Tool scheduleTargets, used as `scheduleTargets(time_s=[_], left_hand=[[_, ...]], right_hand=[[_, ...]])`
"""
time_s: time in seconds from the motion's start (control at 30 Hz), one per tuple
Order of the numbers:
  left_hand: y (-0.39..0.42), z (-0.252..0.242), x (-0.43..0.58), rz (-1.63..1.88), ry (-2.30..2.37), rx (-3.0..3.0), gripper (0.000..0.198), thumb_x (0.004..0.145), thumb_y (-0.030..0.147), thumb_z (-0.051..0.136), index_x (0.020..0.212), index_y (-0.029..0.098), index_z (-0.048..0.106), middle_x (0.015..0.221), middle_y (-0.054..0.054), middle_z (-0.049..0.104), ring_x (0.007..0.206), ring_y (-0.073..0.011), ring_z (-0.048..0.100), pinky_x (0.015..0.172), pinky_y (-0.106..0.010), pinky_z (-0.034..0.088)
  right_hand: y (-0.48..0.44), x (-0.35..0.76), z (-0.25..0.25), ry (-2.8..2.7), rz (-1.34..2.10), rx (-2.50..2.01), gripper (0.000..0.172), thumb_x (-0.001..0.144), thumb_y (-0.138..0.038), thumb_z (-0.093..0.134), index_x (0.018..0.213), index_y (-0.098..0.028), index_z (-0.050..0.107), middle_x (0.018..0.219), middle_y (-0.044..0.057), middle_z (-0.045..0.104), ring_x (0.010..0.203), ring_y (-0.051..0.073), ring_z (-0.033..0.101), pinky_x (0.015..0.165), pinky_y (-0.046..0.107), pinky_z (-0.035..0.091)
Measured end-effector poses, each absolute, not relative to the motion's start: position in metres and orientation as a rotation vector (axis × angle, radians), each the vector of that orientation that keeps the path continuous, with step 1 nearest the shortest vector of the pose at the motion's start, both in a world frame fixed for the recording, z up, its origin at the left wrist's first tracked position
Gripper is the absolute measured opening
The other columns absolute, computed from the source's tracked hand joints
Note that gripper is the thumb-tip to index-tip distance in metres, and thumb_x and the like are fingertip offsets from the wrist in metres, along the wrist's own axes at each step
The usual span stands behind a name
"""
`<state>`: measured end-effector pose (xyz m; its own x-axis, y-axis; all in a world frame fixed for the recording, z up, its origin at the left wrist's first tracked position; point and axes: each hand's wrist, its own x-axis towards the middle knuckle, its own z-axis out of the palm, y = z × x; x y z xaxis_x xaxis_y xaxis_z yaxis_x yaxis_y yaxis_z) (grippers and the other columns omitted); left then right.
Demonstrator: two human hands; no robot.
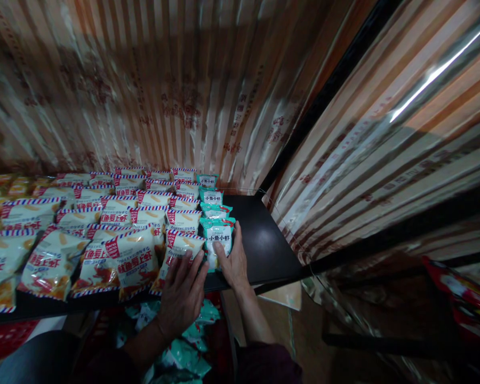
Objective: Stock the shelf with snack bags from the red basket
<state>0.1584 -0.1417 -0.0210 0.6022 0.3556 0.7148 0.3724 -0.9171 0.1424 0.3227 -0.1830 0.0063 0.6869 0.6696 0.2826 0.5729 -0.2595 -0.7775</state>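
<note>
My right hand (234,261) is closed on the front teal snack bag (218,232), thumb across its face and fingers along its right side. That bag stands at the front of a single row of teal bags (213,197) running back along the shelf. My left hand (184,285) lies flat with fingers stretched out against the lower front of a white snack bag (181,244) with a red-and-blue striped edge, just left of the teal row. Several more white bags (136,258) stand in rows to the left.
The black shelf (260,240) ends right of the teal row, by a dark slanting post (324,101). Below it, a red basket (220,341) holds several teal bags (184,357). Pleated printed sheeting (164,80) hangs behind. A red packet (460,293) is at far right.
</note>
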Motion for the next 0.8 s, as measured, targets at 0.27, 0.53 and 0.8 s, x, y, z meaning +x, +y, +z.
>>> scheduleTargets(time_s=[0.27,0.53,0.8], left_hand=[[-0.142,-0.019,0.161,-1.244,-0.630,-2.816,0.046,0.085,0.022,0.053,0.130,0.017,0.053,0.140,-0.006,0.051,0.143,-0.0238,0.021,0.119,-0.044,0.012],[-0.143,-0.024,0.150,-1.326,-0.654,-2.768,0.052,0.081,0.022,0.058,0.133,0.026,0.051,0.138,-0.001,0.053,0.141,-0.0253,0.026,0.119,-0.048,0.016],[-0.141,-0.020,0.142,-1.341,-0.768,-2.779,0.057,0.080,0.024,0.062,0.135,0.026,0.047,0.143,-0.004,0.047,0.140,-0.0291,0.028,0.115,-0.052,0.024]], right_hand=[[-0.180,0.321,0.004,-0.955,0.159,-1.984,0.085,0.086,-0.060,0.040,0.149,-0.010,0.013,0.147,0.020,0.037,0.135,0.030,0.038,0.106,0.048,0.034],[-0.185,0.320,0.005,-0.934,0.122,-1.973,0.081,0.086,-0.057,0.044,0.149,-0.016,0.014,0.144,0.018,0.042,0.131,0.030,0.043,0.104,0.049,0.037],[-0.185,0.321,0.007,-0.942,0.184,-1.952,0.081,0.086,-0.058,0.042,0.149,-0.014,0.015,0.145,0.018,0.041,0.133,0.029,0.040,0.106,0.047,0.035]])
